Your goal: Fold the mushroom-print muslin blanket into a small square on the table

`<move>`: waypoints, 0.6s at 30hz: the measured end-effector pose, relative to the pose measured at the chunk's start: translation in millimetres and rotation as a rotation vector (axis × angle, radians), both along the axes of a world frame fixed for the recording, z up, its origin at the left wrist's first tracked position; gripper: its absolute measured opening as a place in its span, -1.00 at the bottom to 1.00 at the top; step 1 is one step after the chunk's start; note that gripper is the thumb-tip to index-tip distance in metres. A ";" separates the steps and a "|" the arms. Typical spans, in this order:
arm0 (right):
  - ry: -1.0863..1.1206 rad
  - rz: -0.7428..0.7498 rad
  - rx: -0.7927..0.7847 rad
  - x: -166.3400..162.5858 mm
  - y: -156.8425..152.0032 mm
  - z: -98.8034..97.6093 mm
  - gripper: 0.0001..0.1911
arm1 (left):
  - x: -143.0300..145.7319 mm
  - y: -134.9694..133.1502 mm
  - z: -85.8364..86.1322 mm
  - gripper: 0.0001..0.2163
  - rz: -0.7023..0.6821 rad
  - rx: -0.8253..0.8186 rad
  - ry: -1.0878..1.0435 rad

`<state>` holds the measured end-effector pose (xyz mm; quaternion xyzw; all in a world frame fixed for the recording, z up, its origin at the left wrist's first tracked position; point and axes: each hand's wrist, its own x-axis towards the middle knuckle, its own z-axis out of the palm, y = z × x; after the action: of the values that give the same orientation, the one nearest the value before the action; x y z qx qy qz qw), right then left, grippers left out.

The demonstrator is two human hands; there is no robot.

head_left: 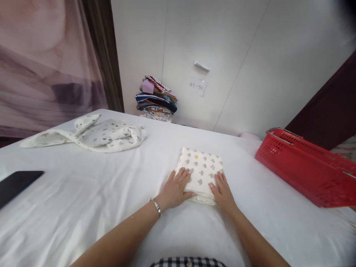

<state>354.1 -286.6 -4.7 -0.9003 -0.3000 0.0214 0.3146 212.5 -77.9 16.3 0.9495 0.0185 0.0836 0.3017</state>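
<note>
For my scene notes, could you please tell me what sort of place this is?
Probably a bedroom used for folding laundry: a white-sheeted bed beside pale wardrobe doors, a pile of folded colourful clothes, a red plastic basket, and both hands flat on a folded patterned white cloth.

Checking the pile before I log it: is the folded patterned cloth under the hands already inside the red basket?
No, the folded cloth lies flat on the white bed sheet under both hands, apart from the red basket on the right.

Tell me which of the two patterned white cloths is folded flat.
The folded cloth under both hands, left hand and right hand. The other cloth lies crumpled at the far left.
</note>
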 end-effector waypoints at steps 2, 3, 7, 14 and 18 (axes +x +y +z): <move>0.114 -0.060 0.168 2.9 -5.3 3.2 -0.31 | -1.5 0.9 1.4 -0.41 0.008 -0.094 0.020; 0.168 -0.113 0.257 5.5 -9.1 5.1 -0.32 | -1.3 1.6 1.6 -0.45 0.025 -0.166 0.022; 0.457 -0.335 0.525 19.9 -26.0 9.6 -0.24 | 9.0 7.8 2.2 -0.59 0.276 -0.455 -0.088; 0.831 -0.292 0.567 28.4 -30.0 17.4 -0.09 | 45.1 32.1 17.4 -0.43 0.602 -0.641 0.232; 0.914 -0.237 0.618 27.4 -24.1 24.2 -0.20 | 55.5 40.0 23.9 -0.32 0.593 -0.719 0.281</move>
<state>381.5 -310.7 19.5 -0.6929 -0.0222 0.2850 0.6619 267.9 -37.9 40.2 0.7409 0.3567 0.0253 0.5686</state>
